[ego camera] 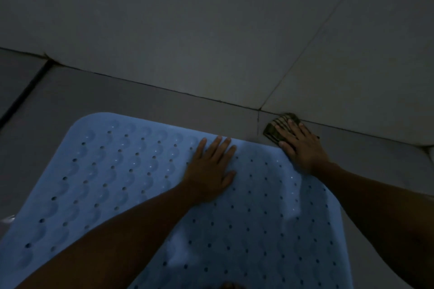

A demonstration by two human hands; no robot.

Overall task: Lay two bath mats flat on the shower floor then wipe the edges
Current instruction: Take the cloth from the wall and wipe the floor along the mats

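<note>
A light blue bath mat (117, 171) with rows of small holes lies flat on the grey tiled floor. My left hand (211, 171) presses flat on the mat near its far edge, fingers straight. My right hand (303, 148) presses with straight fingers on a dark striped cloth (276, 130) at the mat's far right corner, close to the wall base. Only one mat can be made out in the dim light.
A grey tiled wall (211, 30) rises just beyond the mat, meeting the floor (141, 98) along a dark grout line. A darker seam runs at the far left. Something pale shows at the right edge (431, 155).
</note>
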